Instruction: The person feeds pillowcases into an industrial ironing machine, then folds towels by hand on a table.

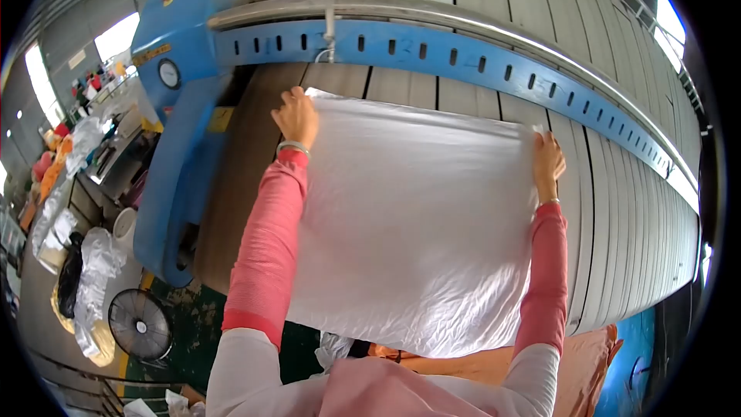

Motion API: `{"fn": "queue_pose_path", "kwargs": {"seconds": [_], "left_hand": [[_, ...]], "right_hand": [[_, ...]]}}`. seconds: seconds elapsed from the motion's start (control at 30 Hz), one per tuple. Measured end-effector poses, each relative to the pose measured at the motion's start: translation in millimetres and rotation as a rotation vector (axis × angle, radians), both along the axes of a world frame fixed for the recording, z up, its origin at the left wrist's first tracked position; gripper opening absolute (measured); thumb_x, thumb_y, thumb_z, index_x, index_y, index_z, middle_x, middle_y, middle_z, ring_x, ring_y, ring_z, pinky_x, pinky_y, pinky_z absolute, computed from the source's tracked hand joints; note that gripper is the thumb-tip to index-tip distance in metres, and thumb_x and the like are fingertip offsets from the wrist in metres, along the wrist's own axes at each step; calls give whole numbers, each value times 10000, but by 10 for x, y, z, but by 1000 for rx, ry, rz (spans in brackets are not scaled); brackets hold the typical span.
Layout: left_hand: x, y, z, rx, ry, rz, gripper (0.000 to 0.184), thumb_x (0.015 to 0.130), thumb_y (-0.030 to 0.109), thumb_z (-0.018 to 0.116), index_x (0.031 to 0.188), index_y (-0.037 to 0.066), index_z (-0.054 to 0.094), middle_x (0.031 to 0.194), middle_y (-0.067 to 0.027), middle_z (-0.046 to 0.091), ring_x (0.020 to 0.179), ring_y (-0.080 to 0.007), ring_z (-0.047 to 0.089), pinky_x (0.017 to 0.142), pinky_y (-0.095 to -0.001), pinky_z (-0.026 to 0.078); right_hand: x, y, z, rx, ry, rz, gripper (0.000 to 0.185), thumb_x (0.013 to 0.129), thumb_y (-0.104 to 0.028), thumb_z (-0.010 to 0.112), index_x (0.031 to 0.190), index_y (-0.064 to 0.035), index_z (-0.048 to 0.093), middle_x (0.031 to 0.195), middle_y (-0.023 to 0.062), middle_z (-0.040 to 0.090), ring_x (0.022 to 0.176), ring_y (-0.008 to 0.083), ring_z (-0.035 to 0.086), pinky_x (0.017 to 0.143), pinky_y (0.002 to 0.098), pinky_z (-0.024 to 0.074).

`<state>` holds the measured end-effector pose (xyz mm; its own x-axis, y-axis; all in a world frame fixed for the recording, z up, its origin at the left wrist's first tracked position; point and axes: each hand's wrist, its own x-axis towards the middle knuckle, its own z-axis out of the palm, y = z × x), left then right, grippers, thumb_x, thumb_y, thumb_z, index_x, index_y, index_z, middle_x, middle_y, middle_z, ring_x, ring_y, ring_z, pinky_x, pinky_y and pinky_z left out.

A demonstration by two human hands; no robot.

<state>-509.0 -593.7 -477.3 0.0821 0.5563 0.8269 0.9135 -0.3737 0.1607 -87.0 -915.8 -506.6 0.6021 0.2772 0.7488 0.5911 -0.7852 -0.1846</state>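
A white cloth (417, 216) is spread over the slatted grey surface of a large machine, its upper edge just below a blue slotted bar. My left hand (296, 118) pinches the cloth's upper left corner. At the upper right corner, my right hand (549, 161) has its fingers closed on the edge. Between the hands the cloth lies fairly smooth; lower down it is wrinkled and hangs toward my body.
The blue slotted bar (423, 51) and a metal rail (463, 15) cross above the cloth. A blue machine frame with a gauge (169, 73) stands left. A floor fan (140, 326) is lower left, and orange fabric (478, 364) lies below the cloth.
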Motion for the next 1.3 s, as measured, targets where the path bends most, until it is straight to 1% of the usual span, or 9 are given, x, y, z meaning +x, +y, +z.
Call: {"fn": "queue_pose_path", "kwargs": {"seconds": [0.13, 0.2, 0.3, 0.4, 0.63, 0.87, 1.07, 1.2, 1.3], "left_hand": [[112, 16, 254, 54, 63, 73, 200, 861, 271, 596, 944, 102, 527, 921, -65, 565, 957, -247, 608, 767, -441, 425], [186, -158, 291, 70, 139, -260, 248, 858, 309, 600, 995, 113, 539, 970, -51, 561, 1005, -233, 578, 770, -453, 415], [312, -10, 12, -77, 213, -416, 491, 889, 484, 509, 1269, 173, 500, 1295, -65, 494, 1215, -245, 464, 945, -555, 333], [383, 82, 34, -265, 202, -384, 647, 902, 610, 379, 1427, 232, 371, 1512, -82, 290, 1413, -239, 212, 1100, -593, 145], [577, 261, 233, -342, 226, -373, 653, 892, 613, 402, 1432, 250, 350, 1511, -50, 287, 1409, -237, 214, 1086, -609, 162], [204, 297, 355, -419, 126, -568, 629, 931, 539, 406, 1402, 122, 406, 1497, -106, 313, 1420, -277, 192, 1083, -609, 143], [-1148, -1263, -146, -377, 226, -641, 604, 924, 394, 524, 1425, 109, 344, 1475, -168, 322, 1385, -342, 257, 1102, -545, 180], [-1898, -2202, -626, -448, 184, -505, 660, 894, 328, 582, 1434, 65, 308, 1471, -201, 302, 1379, -375, 246, 1099, -546, 187], [-2242, -2431, -1028, -345, 20, -364, 652, 885, 312, 597, 1417, 48, 327, 1429, -207, 344, 1339, -397, 288, 1067, -553, 227]], "right_hand": [[-163, 78, 190, -20, -241, -89, 328, 846, -282, 608, 1141, -143, 569, 1089, 55, 579, 1028, 253, 538, 789, 409, 455], [-280, 128, 168, -13, -287, 169, 405, 807, -276, 652, 1178, -147, 554, 1160, 42, 537, 1073, 236, 501, 852, 406, 417], [-156, 153, -1, -202, -46, 262, 739, 878, -609, 448, 1413, -105, 371, 1470, 101, 347, 1378, 297, 273, 1104, 508, 212], [-96, 158, 177, -248, 206, 285, 869, 869, -716, 296, 1475, -96, 240, 1544, 88, 199, 1431, 299, 139, 1136, 526, 86], [67, 365, 316, -231, 246, 314, 886, 861, -732, 261, 1483, -102, 216, 1547, 74, 194, 1433, 285, 130, 1145, 509, 57], [-105, 65, 467, -206, 272, 359, 640, 898, -497, 500, 1411, -133, 385, 1504, 126, 290, 1421, 297, 179, 1098, 610, 115], [-1317, -1570, 80, -49, 415, 772, 562, 845, -279, 650, 1340, -88, 467, 1364, 160, 464, 1296, 333, 396, 1071, 429, 302], [-2089, -2361, -266, 100, 740, 618, 335, 819, -161, 651, 1120, -25, 590, 1159, 170, 600, 1038, 283, 598, 754, 363, 518], [-2312, -2637, -783, 181, 940, 456, 205, 807, -135, 646, 961, -3, 616, 1065, 153, 632, 959, 243, 621, 615, 327, 516]]}}
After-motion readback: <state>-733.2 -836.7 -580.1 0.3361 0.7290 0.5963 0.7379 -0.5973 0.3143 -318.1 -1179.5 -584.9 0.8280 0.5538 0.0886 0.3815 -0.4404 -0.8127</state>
